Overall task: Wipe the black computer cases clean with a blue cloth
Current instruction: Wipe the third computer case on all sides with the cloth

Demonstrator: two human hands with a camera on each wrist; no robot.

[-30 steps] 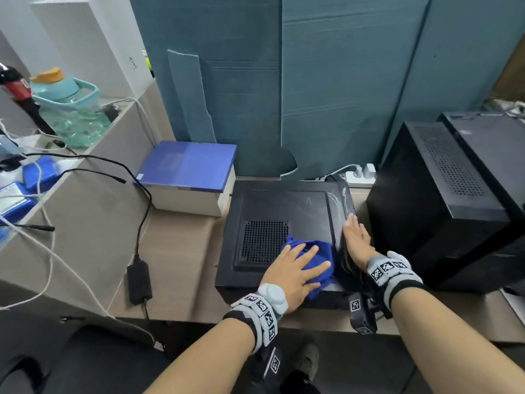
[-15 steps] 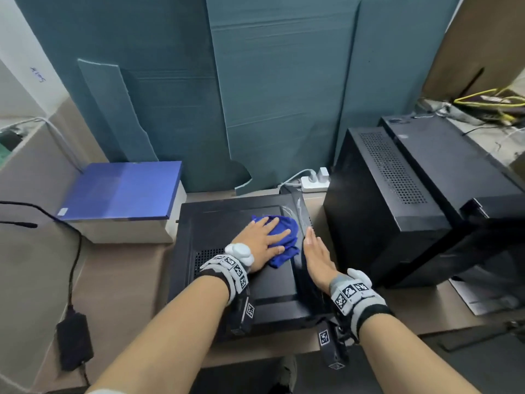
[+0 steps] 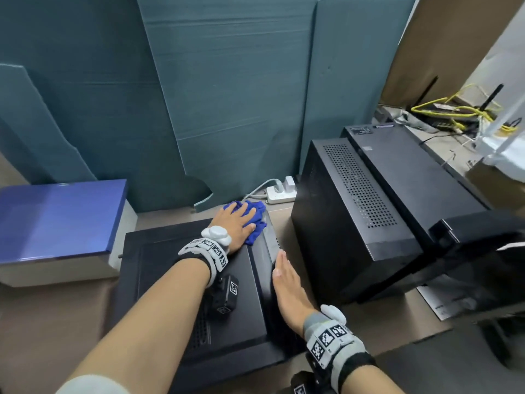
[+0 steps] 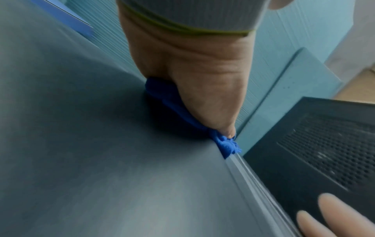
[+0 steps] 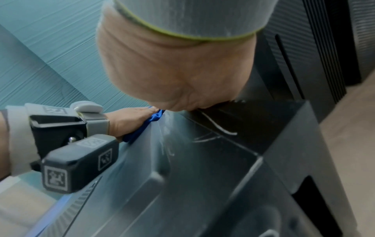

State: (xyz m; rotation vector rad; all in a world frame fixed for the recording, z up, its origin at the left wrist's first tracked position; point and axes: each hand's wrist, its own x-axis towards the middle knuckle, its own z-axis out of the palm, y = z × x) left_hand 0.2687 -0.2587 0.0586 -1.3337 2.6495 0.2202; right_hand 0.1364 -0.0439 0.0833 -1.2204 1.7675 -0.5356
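A black computer case (image 3: 170, 268) lies flat on the desk in front of me. My left hand (image 3: 237, 220) lies flat with spread fingers on a crumpled blue cloth (image 3: 257, 220), pressing it onto the case's far right corner; the cloth (image 4: 168, 99) bulges out under my palm in the left wrist view. My right hand (image 3: 284, 277) rests flat with straight fingers along the case's right edge, holding nothing. In the right wrist view the case (image 5: 182, 184) shows white scratch marks near its edge. Two more black cases (image 3: 349, 217) (image 3: 420, 177) stand upright to the right.
A blue-topped white box (image 3: 56, 220) sits left of the flat case. A white power strip (image 3: 281, 191) with plugs lies behind it, against teal cardboard panels (image 3: 227, 95). Yellow cables (image 3: 454, 109) and clutter lie at the back right. Bare desk shows on the left.
My left hand has pushed the blue cloth from the case's near middle to its far right corner. My right hand has stayed flat on the right edge. My view has turned right.
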